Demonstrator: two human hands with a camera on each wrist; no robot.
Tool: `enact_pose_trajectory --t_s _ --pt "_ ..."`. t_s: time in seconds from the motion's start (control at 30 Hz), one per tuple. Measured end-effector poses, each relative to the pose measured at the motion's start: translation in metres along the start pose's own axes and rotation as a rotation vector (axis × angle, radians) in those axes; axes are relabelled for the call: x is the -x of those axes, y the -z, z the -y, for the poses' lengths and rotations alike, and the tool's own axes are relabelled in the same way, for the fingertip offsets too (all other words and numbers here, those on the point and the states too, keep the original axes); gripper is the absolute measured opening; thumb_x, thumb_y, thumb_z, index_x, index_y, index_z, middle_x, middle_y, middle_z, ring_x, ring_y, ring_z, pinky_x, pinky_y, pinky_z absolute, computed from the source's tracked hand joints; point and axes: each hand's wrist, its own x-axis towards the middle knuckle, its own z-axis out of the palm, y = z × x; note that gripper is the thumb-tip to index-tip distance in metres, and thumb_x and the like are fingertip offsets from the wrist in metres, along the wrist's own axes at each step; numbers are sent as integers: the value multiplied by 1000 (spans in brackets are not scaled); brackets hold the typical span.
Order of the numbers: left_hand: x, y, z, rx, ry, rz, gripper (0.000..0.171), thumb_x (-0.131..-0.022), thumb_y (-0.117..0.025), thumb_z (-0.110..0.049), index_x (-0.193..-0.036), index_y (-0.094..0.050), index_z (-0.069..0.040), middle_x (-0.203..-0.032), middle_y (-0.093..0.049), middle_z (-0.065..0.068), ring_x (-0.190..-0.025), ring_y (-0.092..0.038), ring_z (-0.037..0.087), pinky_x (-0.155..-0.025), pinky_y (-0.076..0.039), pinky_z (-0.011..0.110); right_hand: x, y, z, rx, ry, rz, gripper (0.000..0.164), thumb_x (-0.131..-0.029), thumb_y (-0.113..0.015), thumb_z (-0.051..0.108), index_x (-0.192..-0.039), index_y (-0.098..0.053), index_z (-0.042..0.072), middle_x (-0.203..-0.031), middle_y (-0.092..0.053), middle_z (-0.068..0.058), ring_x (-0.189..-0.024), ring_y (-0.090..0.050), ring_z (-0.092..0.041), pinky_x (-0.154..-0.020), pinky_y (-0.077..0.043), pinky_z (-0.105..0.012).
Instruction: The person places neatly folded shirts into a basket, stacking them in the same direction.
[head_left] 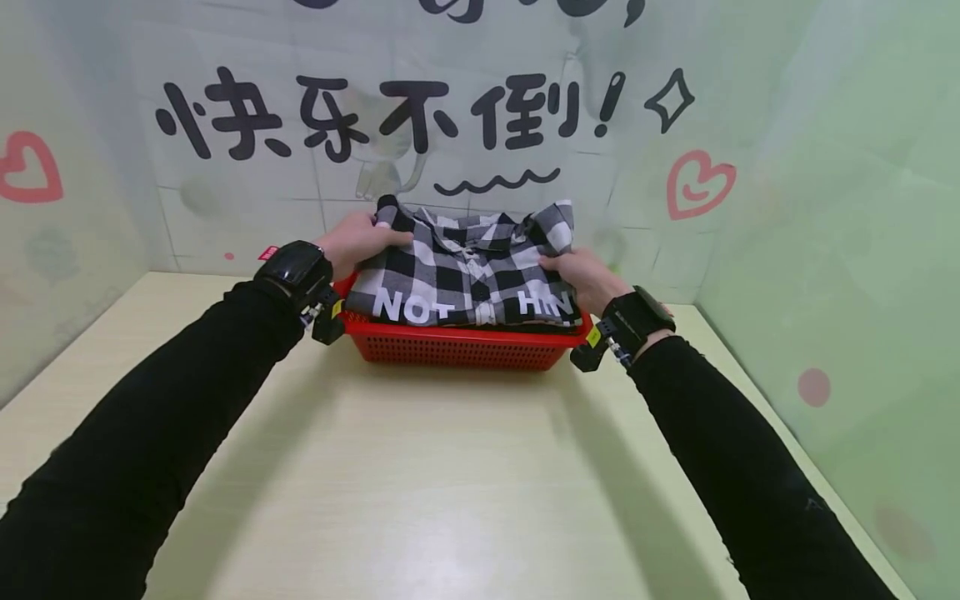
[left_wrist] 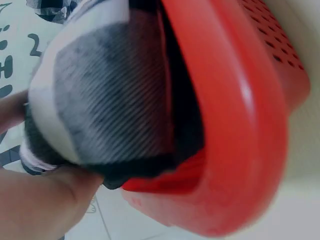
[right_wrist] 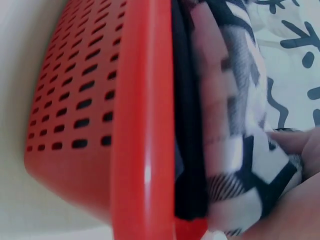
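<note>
A folded black-and-white checked shirt [head_left: 480,267] with white letters lies over the red plastic basket [head_left: 465,346], its collar toward the wall. My left hand [head_left: 360,242] grips the shirt's left side, thumb on top. On the opposite side, my right hand [head_left: 592,277] pinches the shirt's edge. In the left wrist view, the folded cloth [left_wrist: 110,90] is held just inside the basket's rim [left_wrist: 240,110]. Dark cloth [right_wrist: 190,150] shows beneath the shirt in the right wrist view. The fingers under the shirt are mostly hidden.
The basket stands on a pale wooden table [head_left: 450,467] near the back wall [head_left: 247,200], which carries printed characters and hearts. A green side wall [head_left: 840,250] rises at the right. Both wrists wear black camera straps.
</note>
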Motion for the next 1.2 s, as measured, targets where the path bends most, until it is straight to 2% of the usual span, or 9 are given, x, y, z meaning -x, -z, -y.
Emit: enact_pose_trajectory --t_s 0.13,0.37,0.6,0.8,1.0,1.2 --pt "0 4 6 -27 45 23 60 -96 -64 -20 -141 -35 5 -135 -43 19 -117 -45 33 -104 -40 43 -2 3 -3 22 -52 31 46 -100 -60 18 -138 -40 3 -120 -56 -14 -97 -61 -25 -85 -53 -36" --pt "2 7 9 -84 141 42 68 -96 -64 -23 -145 -28 7 -136 -43 22 -116 -49 34 -103 -42 43 -2 12 -5 -32 -126 80 51 -98 -60 14 -141 -34 2 -120 -54 -14 -93 -61 -23 -83 -54 -33" --pt "2 6 11 -84 141 29 69 -96 -63 -18 -146 -24 8 -140 -39 24 -120 -47 36 -104 -41 45 0 12 -5 -53 -130 88 52 -98 -60 12 -142 -33 4 -121 -55 -13 -93 -62 -23 -84 -54 -34" --pt "-1 3 13 -123 137 30 71 -97 -63 -20 -147 -22 9 -141 -37 25 -120 -44 37 -106 -39 44 5 12 -7 -70 -134 94 51 -98 -60 9 -141 -35 2 -121 -55 -14 -95 -62 -24 -85 -54 -34" --pt "1 2 15 -114 146 49 70 -97 -62 -20 -146 -22 9 -138 -38 24 -117 -46 35 -104 -40 44 15 11 -9 -70 -125 160 47 -98 -57 5 -139 -35 0 -124 -54 -15 -98 -62 -25 -90 -51 -35" --pt "4 1 14 -104 134 51 68 -96 -64 -20 -144 -25 9 -135 -41 23 -114 -49 33 -102 -43 43 21 14 -6 -43 -100 218 54 -100 -50 4 -147 -24 0 -132 -46 -16 -112 -52 -27 -100 -45 -38"
